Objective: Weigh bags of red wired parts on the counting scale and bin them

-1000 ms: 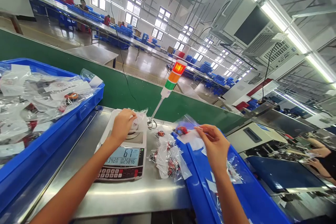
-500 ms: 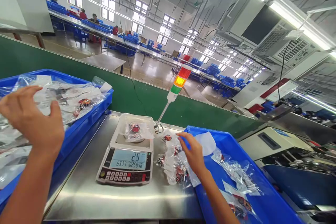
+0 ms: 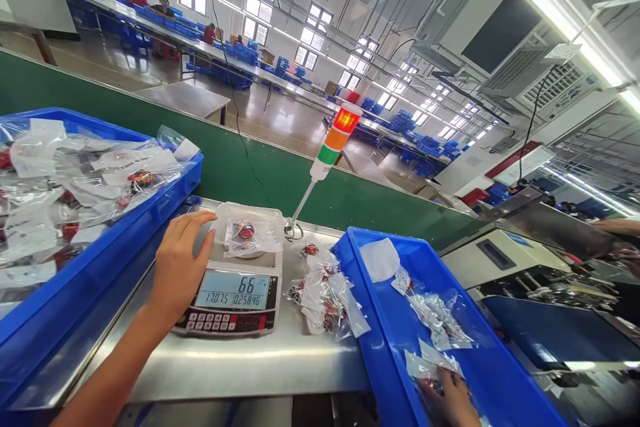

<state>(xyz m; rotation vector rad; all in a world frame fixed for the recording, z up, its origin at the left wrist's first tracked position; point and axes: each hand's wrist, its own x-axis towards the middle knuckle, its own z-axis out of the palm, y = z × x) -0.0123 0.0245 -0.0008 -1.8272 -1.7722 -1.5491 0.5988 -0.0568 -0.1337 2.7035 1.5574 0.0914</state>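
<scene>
My left hand (image 3: 184, 257) is at the left edge of the digital scale (image 3: 235, 313), thumb and fingers apart, with nothing in it. Its fingertips reach the rim of the weighing pan, where a clear bag with a red and black part (image 3: 246, 231) lies. The display reads 66 in its upper line. Low in the blue bin on the right (image 3: 367, 320), my right hand (image 3: 453, 400) has its fingers bent around a small plastic bag (image 3: 425, 368); the hand partly hides it. Between scale and bin lies a pile of bagged parts (image 3: 327, 297).
A signal tower (image 3: 334, 140) with its red lamp lit stands behind the scale. On the left, a blue bin (image 3: 165, 197) is heaped with bagged parts. A green partition (image 3: 270, 180) runs behind. A machine (image 3: 505, 260) stands at right, with another person's arm (image 3: 617, 227) beyond.
My left hand has moved right from above the left bin to the scale. My right hand has gone from the pile down into the right bin. The reading rose from 25; the lamp turned red.
</scene>
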